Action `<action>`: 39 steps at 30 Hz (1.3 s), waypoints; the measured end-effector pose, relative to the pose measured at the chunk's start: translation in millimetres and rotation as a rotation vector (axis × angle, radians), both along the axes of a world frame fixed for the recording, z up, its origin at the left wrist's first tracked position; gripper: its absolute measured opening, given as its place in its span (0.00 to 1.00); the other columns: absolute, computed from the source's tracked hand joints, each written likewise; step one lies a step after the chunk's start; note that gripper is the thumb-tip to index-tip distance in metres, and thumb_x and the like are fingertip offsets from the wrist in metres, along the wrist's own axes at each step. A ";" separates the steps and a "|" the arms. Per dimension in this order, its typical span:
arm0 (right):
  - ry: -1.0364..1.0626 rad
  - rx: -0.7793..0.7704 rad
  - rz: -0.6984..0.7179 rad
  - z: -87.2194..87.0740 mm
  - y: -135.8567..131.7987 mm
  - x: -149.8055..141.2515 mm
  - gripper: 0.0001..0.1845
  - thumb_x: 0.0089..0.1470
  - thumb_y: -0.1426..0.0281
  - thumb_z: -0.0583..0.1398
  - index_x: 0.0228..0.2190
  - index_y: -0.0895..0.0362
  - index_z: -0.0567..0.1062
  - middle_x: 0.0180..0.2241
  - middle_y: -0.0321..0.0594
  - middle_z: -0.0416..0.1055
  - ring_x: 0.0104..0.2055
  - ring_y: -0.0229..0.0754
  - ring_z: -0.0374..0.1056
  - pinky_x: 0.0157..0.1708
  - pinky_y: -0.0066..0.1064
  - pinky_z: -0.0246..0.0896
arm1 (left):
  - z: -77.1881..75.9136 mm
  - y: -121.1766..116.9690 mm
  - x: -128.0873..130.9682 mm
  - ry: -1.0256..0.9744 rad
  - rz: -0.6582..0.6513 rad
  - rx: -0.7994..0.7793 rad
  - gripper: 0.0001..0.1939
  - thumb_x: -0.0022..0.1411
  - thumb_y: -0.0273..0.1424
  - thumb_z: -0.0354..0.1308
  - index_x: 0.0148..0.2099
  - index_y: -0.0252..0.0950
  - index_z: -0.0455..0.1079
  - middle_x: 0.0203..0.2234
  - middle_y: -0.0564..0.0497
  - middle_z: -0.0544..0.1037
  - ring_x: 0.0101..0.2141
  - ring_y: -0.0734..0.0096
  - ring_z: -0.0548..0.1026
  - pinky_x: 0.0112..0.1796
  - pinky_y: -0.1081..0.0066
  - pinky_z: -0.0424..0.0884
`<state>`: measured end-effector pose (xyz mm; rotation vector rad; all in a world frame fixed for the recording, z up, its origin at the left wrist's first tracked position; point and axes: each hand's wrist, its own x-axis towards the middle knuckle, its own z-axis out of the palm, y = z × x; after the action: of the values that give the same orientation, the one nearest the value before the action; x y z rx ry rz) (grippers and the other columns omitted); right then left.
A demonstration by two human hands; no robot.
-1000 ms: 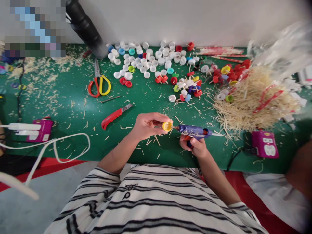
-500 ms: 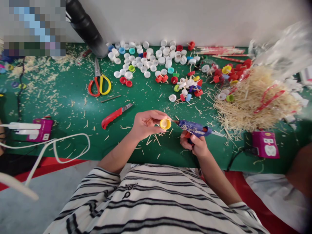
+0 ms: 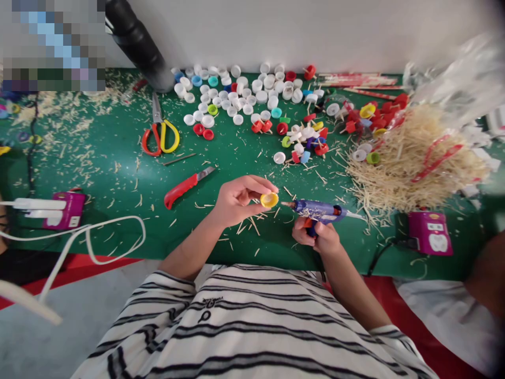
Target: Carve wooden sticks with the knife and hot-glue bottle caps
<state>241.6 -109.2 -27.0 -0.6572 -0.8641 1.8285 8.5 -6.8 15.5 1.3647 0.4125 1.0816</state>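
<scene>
Between thumb and fingers, my left hand [image 3: 239, 200] pinches a yellow bottle cap [image 3: 269, 200], its hollow side turned towards me. My right hand [image 3: 316, 235] is wrapped round the handle of a blue glue gun [image 3: 319, 209] with an orange trigger. The gun's nozzle points left at the cap, a small gap away from it. A clear glue stick [image 3: 355, 215] sticks out of the gun's back end. Left of my hands lie a red-handled knife [image 3: 185, 188] and scissors [image 3: 159, 131] with one red and one yellow handle.
Many bottle caps [image 3: 248, 97] lie along the back, some with sticks through them [image 3: 305, 138]. A heap of thin wood slivers [image 3: 426, 168] spreads at right, near a purple socket box [image 3: 430, 235]. A black bottle [image 3: 140, 45] stands back left. Another person's arm [image 3: 487, 268] shows at far right.
The glue gun has drawn back to the right, so its nozzle is now apart from the yellow cap. My left hand has tilted the cap slightly.
</scene>
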 end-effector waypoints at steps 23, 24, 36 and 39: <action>0.205 -0.214 0.315 2.3 3.5 12.5 0.23 0.62 0.49 0.57 0.39 0.57 0.75 0.15 0.23 0.51 0.12 0.28 0.39 0.13 0.21 0.38 | 15.0 2.6 -8.2 0.126 -0.103 0.233 0.16 0.59 0.24 0.68 0.49 0.44 0.76 0.45 0.49 0.83 0.41 0.71 0.81 0.39 0.71 0.79; 0.207 -0.214 0.322 1.8 3.3 13.1 0.23 0.62 0.49 0.57 0.39 0.57 0.75 0.15 0.23 0.51 0.12 0.28 0.39 0.13 0.21 0.38 | 16.3 2.9 -8.5 0.121 -0.108 0.239 0.17 0.59 0.24 0.68 0.49 0.45 0.77 0.45 0.49 0.83 0.41 0.71 0.82 0.39 0.71 0.80; 0.178 -0.279 0.225 4.4 6.4 12.2 0.22 0.59 0.49 0.61 0.35 0.57 0.75 0.14 0.22 0.51 0.12 0.27 0.36 0.12 0.21 0.35 | 11.9 3.3 -13.3 -0.035 -0.082 0.059 0.19 0.50 0.30 0.75 0.46 0.44 0.80 0.39 0.49 0.85 0.35 0.71 0.83 0.33 0.74 0.80; 0.195 -0.223 0.227 5.1 5.5 12.8 0.23 0.59 0.48 0.60 0.36 0.56 0.76 0.14 0.22 0.49 0.12 0.28 0.37 0.13 0.22 0.37 | 9.0 5.8 -16.2 -0.045 0.020 -0.006 0.20 0.48 0.29 0.75 0.45 0.43 0.80 0.39 0.50 0.84 0.36 0.71 0.82 0.33 0.74 0.80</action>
<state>254.4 -103.7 -21.9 -0.5229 -0.6307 2.1751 -7.7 -1.0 24.5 1.3311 0.3969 1.1246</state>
